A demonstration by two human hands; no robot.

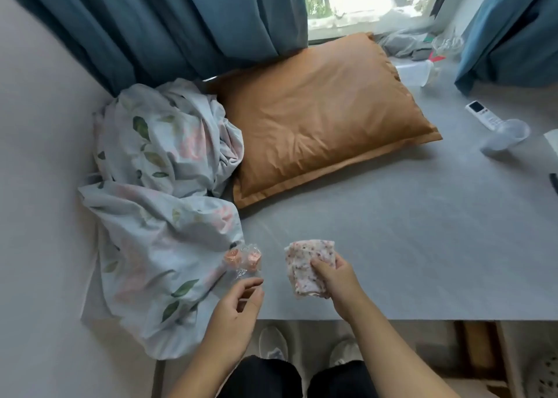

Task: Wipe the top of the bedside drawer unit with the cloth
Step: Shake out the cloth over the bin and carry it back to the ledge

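The grey top of the drawer unit [407,231] fills the middle and right of the head view. My right hand [335,280] grips a small speckled white cloth [305,265], folded and pressed flat on the top near its front edge. My left hand [238,310] hovers just left of it with fingers curled and apart, holding nothing. Just beyond those fingers lies a clear plastic packet with two orange pieces [244,261] on the top.
An orange pillow [326,120] lies at the back of the top, a crumpled floral sheet [157,192] to its left. A remote [483,115] and a clear plastic cup [507,138] sit at the right. Teal curtains [151,20] hang behind. My feet show below the front edge.
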